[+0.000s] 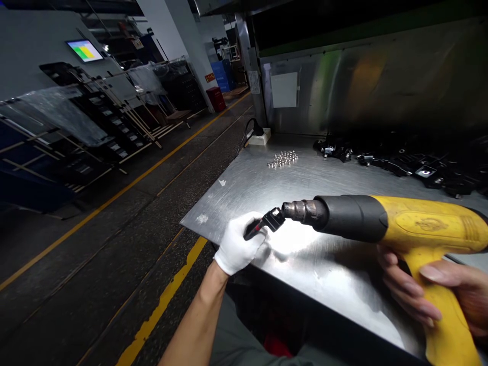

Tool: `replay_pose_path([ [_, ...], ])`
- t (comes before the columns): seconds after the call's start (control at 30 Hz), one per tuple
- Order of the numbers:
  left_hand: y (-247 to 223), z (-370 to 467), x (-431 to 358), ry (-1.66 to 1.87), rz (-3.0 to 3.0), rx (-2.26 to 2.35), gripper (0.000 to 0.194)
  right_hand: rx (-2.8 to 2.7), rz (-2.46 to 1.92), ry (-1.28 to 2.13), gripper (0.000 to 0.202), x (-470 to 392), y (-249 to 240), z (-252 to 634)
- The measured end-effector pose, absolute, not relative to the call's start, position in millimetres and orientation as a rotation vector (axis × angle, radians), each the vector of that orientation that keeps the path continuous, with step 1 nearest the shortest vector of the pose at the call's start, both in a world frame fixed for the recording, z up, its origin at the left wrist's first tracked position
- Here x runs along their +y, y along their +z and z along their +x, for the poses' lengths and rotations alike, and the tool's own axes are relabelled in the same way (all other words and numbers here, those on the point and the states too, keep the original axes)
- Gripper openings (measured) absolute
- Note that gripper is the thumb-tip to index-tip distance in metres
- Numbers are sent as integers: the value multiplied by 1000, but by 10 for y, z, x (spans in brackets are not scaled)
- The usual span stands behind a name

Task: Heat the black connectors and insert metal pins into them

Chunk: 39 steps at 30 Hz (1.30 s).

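A yellow heat gun point(430, 223) with a black collar is gripped round its handle by my bare right hand point(423, 284). Its stepped metal nozzle points left, right up against a small black plastic part point(273, 219); whether they touch I cannot tell. My left hand point(240, 244), in a white glove, pinches that black part above the front left of the metal table point(236, 203). Something reddish shows along the part near my fingers. The far side of the part is hidden from me.
Several small shiny metal pieces point(282, 159) lie in a cluster farther back. A white power strip point(260, 136) with a black plug sits at the table's back left corner. Black plastic parts point(404, 162) are heaped at the back right. A metal panel point(343, 86) rises behind.
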<state>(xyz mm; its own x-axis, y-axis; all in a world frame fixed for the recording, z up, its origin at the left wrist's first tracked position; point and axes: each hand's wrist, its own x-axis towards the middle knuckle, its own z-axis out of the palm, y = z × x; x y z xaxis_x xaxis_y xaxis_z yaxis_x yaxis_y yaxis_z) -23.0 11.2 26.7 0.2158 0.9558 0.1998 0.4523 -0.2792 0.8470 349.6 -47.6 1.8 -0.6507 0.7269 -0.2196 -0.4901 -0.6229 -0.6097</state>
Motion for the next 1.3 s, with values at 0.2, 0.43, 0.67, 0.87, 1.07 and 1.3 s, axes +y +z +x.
replay_pose_path([
  [0.2, 271, -237, 106, 985, 1835, 1325, 22, -669, -617, 2257, 29, -469, 29, 3490],
  [0.43, 224, -109, 76, 1140, 2061, 1721, 7, -641, -614, 2201, 28, -486, 44, 3465],
  [0.67, 55, -165, 23, 1266, 2278, 2230, 21, -801, -623, 2156, 34, -497, -38, 3464],
  [0.87, 38, -193, -12, 1308, 2362, 2254, 22, -773, -702, 2112, 34, -506, 9, 3425],
  [1.07, 19, -190, -7, 1380, 2358, 2227, 22, -759, -743, 2120, 34, -504, 32, 3443],
  [1.3, 13, -196, -10, 1388, 2373, 2178, 22, -810, -713, 2093, 32, -493, 8, 3435],
])
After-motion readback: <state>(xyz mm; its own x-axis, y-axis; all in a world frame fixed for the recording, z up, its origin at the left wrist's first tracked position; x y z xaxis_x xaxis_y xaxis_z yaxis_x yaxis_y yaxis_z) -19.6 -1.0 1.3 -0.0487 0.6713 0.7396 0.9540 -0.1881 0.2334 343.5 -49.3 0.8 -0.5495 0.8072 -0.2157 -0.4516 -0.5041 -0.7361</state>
